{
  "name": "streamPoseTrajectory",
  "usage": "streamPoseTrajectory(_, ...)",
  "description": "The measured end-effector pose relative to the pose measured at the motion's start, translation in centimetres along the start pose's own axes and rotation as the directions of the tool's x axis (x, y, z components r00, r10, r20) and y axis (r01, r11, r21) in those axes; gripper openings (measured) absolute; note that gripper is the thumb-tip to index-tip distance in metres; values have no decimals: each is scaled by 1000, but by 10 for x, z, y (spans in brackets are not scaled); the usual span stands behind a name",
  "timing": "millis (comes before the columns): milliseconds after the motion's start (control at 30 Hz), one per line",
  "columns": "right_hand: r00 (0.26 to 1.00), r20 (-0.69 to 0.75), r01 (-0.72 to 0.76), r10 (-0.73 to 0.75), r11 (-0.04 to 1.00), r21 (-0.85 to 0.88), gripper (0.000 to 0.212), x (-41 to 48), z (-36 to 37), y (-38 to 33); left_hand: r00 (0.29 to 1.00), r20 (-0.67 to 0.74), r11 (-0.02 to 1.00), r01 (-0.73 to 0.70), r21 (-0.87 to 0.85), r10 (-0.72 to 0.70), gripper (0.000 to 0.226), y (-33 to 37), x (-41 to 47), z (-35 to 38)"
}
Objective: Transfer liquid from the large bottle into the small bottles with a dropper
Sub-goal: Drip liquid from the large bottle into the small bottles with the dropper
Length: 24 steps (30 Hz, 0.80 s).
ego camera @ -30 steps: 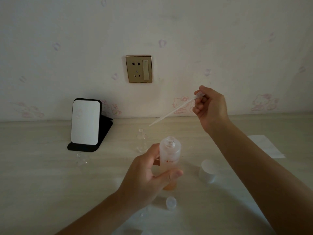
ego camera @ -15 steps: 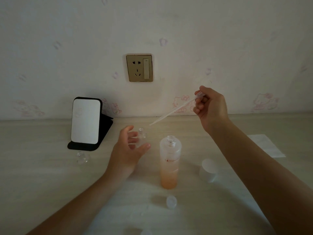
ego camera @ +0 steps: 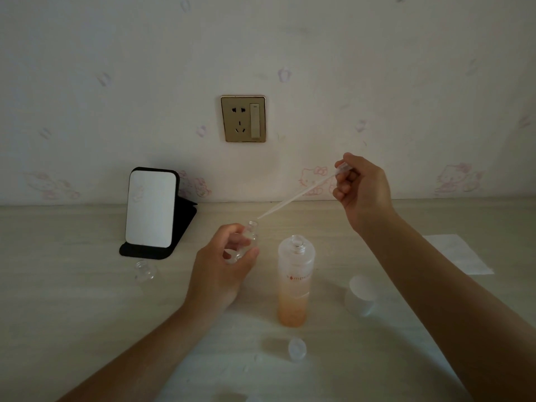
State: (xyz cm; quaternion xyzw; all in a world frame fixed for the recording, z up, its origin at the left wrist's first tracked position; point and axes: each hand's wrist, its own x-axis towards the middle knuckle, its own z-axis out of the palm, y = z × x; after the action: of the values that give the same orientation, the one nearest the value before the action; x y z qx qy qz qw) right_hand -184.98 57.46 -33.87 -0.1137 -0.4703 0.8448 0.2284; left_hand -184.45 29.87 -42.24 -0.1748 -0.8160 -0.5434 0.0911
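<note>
Left hand [ego camera: 229,256] is gripping the small clear bottle [ego camera: 251,237], probably light and slippery, by its body; right hand [ego camera: 362,190] is pinching the dropper [ego camera: 293,198] by its soft bulb.

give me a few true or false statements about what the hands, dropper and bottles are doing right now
1. The left hand grips a small clear glass bottle. True.
2. The tall frosted bottle of orange liquid has its cap on. False: its neck is open, and a white round cap stands on the table beside it.
3. The right hand pinches the clear plastic dropper at its bulb end. True.
4. The dropper's tip is dipped in the tall frosted bottle. False: the tip is close by the mouth of the small clear glass bottle, and the tall bottle stands untouched.
</note>
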Motion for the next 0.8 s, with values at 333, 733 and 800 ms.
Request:
streamPoseTrajectory(333, 991, 17, 137, -136, 980, -147, 21, -13, 15, -7, 997, 8, 995, -82, 48, 82, 30, 4, -4, -2)
streamPoseTrajectory(733, 981, 133, 162, -141, 973, -165, 33, -16, 20, -6, 995, 22, 991, -102, 87, 101, 33, 9, -4, -2)
streamPoseTrajectory(800, 980, 132, 174, -152, 970, -172, 34, -17, 20, -5, 994, 30, 989, -110, 99, 108, 32, 8, -4, -2)
